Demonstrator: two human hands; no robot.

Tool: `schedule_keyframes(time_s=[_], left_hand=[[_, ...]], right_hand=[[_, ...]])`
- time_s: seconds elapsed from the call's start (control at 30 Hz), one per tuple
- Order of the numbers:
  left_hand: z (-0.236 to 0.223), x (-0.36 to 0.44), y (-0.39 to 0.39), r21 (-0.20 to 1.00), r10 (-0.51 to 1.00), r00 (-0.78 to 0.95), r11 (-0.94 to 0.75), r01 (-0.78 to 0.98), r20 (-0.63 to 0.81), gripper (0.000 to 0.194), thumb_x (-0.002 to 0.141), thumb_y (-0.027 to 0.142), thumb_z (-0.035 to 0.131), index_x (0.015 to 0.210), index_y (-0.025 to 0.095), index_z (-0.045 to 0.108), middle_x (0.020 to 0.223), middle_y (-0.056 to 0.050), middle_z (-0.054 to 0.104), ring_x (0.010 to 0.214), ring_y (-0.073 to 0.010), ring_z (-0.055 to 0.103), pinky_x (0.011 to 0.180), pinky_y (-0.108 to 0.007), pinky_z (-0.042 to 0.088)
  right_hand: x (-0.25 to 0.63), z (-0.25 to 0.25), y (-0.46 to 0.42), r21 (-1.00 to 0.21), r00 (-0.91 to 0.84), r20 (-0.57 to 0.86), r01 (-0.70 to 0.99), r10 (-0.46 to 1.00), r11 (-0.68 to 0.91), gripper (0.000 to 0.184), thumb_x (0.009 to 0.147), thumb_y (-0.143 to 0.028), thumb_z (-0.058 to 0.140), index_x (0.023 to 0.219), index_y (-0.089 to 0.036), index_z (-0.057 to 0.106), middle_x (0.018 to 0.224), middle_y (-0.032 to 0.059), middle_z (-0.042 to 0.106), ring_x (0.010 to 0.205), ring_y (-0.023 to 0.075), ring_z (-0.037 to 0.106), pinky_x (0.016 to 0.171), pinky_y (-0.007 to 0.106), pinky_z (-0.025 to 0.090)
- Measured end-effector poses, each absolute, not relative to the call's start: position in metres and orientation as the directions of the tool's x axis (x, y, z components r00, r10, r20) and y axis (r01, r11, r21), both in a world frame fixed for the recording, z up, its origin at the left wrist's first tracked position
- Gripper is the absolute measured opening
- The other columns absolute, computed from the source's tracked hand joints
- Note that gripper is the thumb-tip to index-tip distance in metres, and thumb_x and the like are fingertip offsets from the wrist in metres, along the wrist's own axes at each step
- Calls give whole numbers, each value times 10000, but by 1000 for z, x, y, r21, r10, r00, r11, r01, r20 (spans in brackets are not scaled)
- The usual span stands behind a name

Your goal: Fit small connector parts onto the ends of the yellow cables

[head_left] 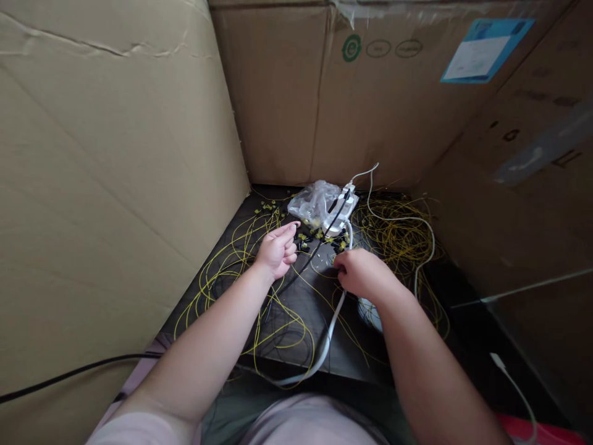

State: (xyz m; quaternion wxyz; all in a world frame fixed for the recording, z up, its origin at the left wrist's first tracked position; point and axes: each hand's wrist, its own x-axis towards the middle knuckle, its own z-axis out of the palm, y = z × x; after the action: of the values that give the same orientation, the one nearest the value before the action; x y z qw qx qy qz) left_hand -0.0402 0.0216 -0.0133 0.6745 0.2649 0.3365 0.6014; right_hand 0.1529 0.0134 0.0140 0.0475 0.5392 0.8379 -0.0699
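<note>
My left hand (279, 250) is raised over the dark tabletop, its thumb and forefinger pinched and the other fingers curled in. What it pinches, if anything, is too small to make out. To its right, my right hand (364, 272) is closed with the knuckles up, and its fingertips are largely hidden. Thin yellow wires (241, 247) loop about my left hand and forearm. Small black and yellow pieces (303, 238) are scattered just beyond the hands. A clear plastic bag (315, 201) lies behind them, against a white power strip (340, 213).
A thick tangle of yellow wire (393, 235) covers the right side. The strip's white cord (327, 346) runs toward me between my arms. Cardboard walls stand at the left (115, 154), back (278, 93) and right (523, 204). A black cable (78, 371) enters from the left.
</note>
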Motion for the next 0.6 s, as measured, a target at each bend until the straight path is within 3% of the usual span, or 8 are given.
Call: schedule_keyframes(time_s=[0.6], left_hand=[[-11,-41,21,758,989,43,138,-638,-143,314,660,292,702,933,166,610,417,122,221,319,-8,162,335,-152,94]], right_hand=[[154,14,14,-133,-465,-193,885,864,447,210,744,-180,476,812,-212,672,776,55,631,726,147,555,634,223,355]])
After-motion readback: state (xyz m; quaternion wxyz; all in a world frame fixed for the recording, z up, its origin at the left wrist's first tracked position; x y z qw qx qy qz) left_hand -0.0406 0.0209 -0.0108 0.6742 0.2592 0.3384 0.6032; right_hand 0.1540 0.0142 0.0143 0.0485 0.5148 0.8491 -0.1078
